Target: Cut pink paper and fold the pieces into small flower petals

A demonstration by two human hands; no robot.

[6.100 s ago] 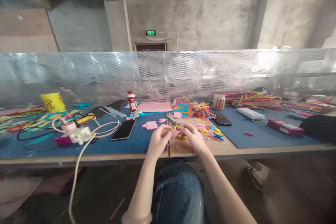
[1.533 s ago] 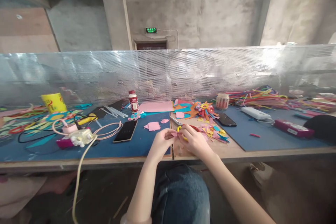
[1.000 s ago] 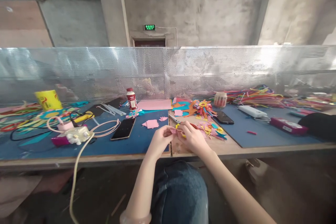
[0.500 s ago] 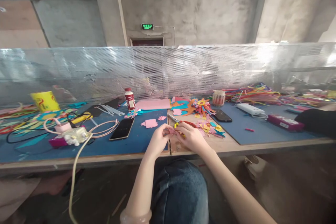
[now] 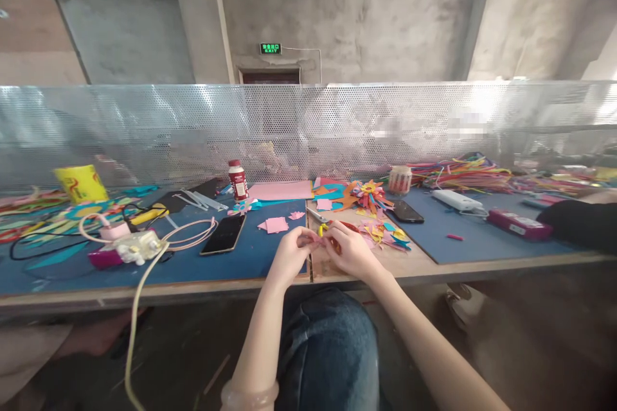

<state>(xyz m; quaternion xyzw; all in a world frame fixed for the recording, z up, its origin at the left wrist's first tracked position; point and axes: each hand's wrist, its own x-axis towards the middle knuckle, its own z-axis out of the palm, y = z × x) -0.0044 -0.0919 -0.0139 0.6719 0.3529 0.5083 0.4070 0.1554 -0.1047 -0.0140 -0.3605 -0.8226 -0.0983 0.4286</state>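
My left hand (image 5: 290,252) and my right hand (image 5: 349,250) meet over the table's front edge, fingers pinched on a small pink paper piece (image 5: 315,240) between them. Yellow-handled scissors (image 5: 322,223) lie just behind the hands. Pink paper squares (image 5: 274,225) rest on the blue mat (image 5: 241,257) to the left. A colourful paper flower (image 5: 369,192) and a heap of paper scraps (image 5: 383,232) lie to the right.
Two phones (image 5: 224,234) (image 5: 407,210), a small red-capped bottle (image 5: 238,181), a pink sheet (image 5: 282,191), a charger with cables (image 5: 128,247), a yellow cup (image 5: 80,183), a white power bank (image 5: 457,200), a pink box (image 5: 518,225). A perforated metal screen (image 5: 308,128) runs behind. A dark sleeve (image 5: 583,221) at right.
Both hands stay together at the table's edge, working the pink piece with small finger moves. The camera shifted slightly; nothing else on the table moved.
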